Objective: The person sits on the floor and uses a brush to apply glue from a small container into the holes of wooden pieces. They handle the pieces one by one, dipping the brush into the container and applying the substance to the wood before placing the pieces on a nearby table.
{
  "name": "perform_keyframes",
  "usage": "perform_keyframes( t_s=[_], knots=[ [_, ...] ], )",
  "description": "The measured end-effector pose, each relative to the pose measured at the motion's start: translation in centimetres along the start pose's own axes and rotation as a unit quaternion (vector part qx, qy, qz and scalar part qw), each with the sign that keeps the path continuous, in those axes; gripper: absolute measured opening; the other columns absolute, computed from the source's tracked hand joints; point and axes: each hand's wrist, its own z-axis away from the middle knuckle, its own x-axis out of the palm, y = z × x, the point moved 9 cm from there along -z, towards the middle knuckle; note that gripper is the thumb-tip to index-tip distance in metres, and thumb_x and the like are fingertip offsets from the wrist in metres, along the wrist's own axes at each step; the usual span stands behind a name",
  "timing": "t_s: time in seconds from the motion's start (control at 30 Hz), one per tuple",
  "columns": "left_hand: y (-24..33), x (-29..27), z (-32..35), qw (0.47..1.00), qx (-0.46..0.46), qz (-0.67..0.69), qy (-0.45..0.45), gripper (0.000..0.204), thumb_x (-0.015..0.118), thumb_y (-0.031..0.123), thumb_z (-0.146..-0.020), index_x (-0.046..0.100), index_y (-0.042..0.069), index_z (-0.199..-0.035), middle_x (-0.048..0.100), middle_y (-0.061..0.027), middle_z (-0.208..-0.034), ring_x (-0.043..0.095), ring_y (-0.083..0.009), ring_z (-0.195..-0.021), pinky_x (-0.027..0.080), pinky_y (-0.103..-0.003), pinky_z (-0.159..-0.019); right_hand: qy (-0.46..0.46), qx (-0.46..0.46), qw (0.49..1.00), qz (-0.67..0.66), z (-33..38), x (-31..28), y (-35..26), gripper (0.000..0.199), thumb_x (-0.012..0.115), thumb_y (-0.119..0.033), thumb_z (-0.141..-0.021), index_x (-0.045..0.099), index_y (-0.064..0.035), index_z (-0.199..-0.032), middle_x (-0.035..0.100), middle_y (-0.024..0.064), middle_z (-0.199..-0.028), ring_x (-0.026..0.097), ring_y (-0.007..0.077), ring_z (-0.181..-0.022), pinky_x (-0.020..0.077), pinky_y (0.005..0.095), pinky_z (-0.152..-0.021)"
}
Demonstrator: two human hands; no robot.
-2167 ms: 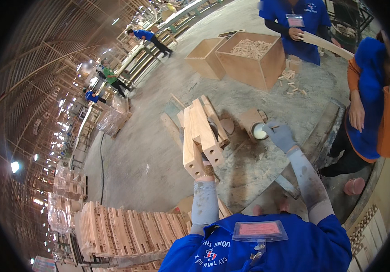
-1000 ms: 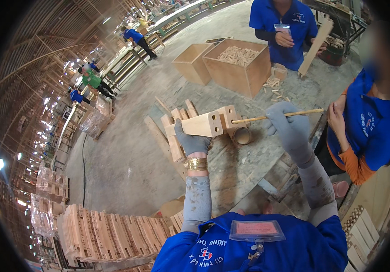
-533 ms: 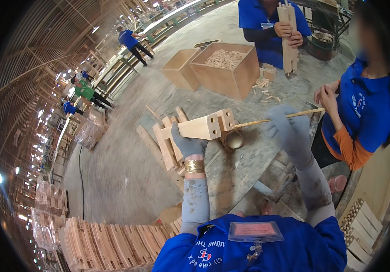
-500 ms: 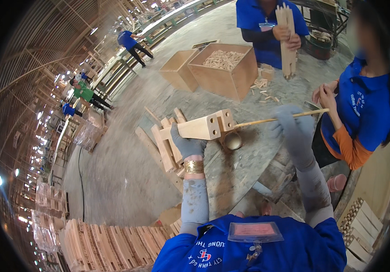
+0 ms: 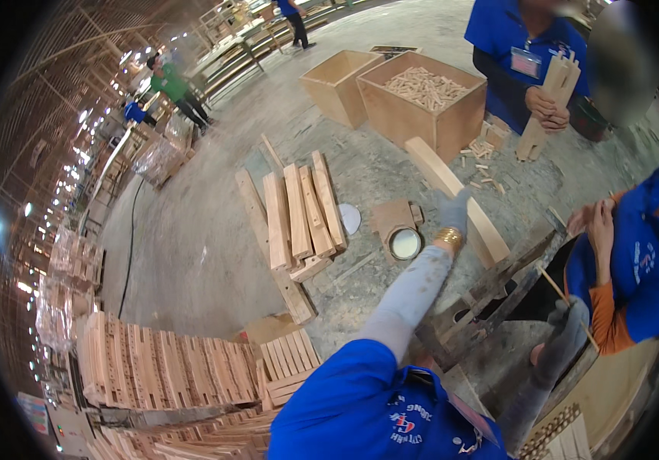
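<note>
My left hand (image 5: pixel 453 211), in a grey glove with gold bangles at the wrist, is closed around pale wooden bars (image 5: pixel 487 234) at the right of the work surface. They lie slantwise, one end toward the large dowel box. Low on the right, my gloved right hand (image 5: pixel 569 313) grips a thin wooden stick (image 5: pixel 553 285) near its middle. An open round can (image 5: pixel 404 244) with pale contents stands left of my left wrist, beside a piece of brown cardboard (image 5: pixel 393 218). Farther left lies a group of wooden bars (image 5: pixel 299 211), next to a white disc (image 5: pixel 350 219).
A plywood box (image 5: pixel 421 115) full of dowels stands at the back, beside another plywood box (image 5: pixel 337 84). Loose dowels (image 5: pixel 483 149) lie nearby. One co-worker (image 5: pixel 532 69) holds wooden pieces; another (image 5: pixel 628 253) sits close at my right. Stacked bars (image 5: pixel 168 364) fill the lower left.
My left hand has carried the wooden bars rightward, away from the can. My right hand has drawn the stick back from their holes, down and right. The view has shifted too.
</note>
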Motion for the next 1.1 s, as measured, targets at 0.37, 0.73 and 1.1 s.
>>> perform_keyframes(
  t_s=[0.37,0.73,1.1],
  knots=[
    [7.9,-9.3,0.6,0.971,0.147,-0.180,-0.047,0.051,0.056,0.017,-0.077,0.044,-0.007,-0.121,0.054,-0.0245,-0.106,0.054,-0.0338,-0.097,0.042,-0.037,-0.086,-0.239,-0.048,0.967,0.078,3.5,13.5,1.9,0.030,0.044,-0.021,-0.093,0.052,0.0042,-0.107,0.060,0.0087,-0.088,0.056,0.0130,-0.072,0.0450,0.0237,-0.065],
    [23.4,-39.7,4.4,0.808,0.256,-0.497,0.186,0.056,0.061,0.024,-0.077,0.044,0.000,-0.124,0.052,-0.0251,-0.113,0.050,-0.0388,-0.102,0.039,-0.042,-0.090,-0.510,-0.221,0.798,0.234,23.1,44.1,14.2,0.070,0.070,-0.024,-0.071,0.033,-0.0095,-0.128,0.038,0.0159,-0.132,0.040,0.0365,-0.117,0.0388,0.0429,-0.093],
    [17.3,-45.0,-5.2,0.914,0.067,-0.394,0.073,0.072,0.057,0.041,-0.076,0.037,0.001,-0.131,0.049,-0.0259,-0.120,0.049,-0.0348,-0.110,0.040,-0.037,-0.092,-0.467,-0.424,0.728,0.267,25.9,46.0,10.4,0.056,0.062,-0.015,-0.069,0.042,-0.0073,-0.121,0.041,0.0149,-0.130,0.038,0.0305,-0.117,0.0292,0.0429,-0.096]
  ],
)
